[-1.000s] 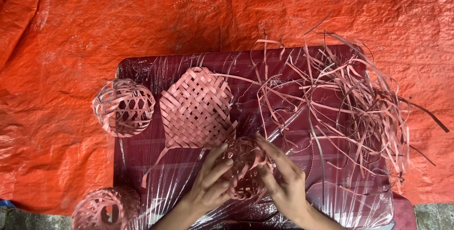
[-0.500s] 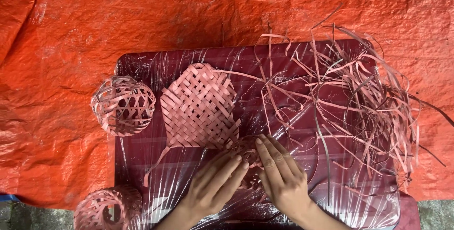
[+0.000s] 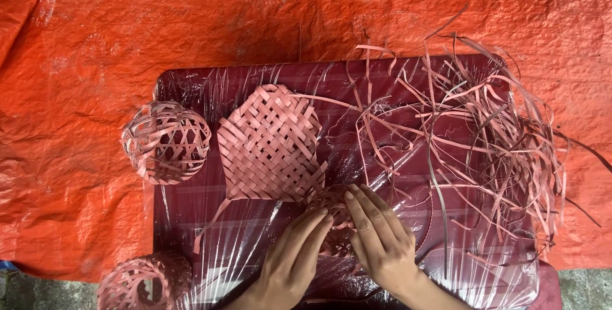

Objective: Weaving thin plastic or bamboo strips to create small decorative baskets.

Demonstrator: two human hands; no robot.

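Mostly hidden under the left hand and right hand: a small woven piece, shape not tellable. Cut off by the bottom edge: both wrists, the table's near edge, and a woven ball off the near left corner. Too tangled to tell apart: loose strips at the far right corner.

Plastic-wrapped maroon table stands on a crinkled orange tarp.

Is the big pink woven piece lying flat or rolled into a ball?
Flat. The woven mat lies spread on the plastic-wrapped table, its criss-cross strips all showing, unlike the round woven ball beside it.
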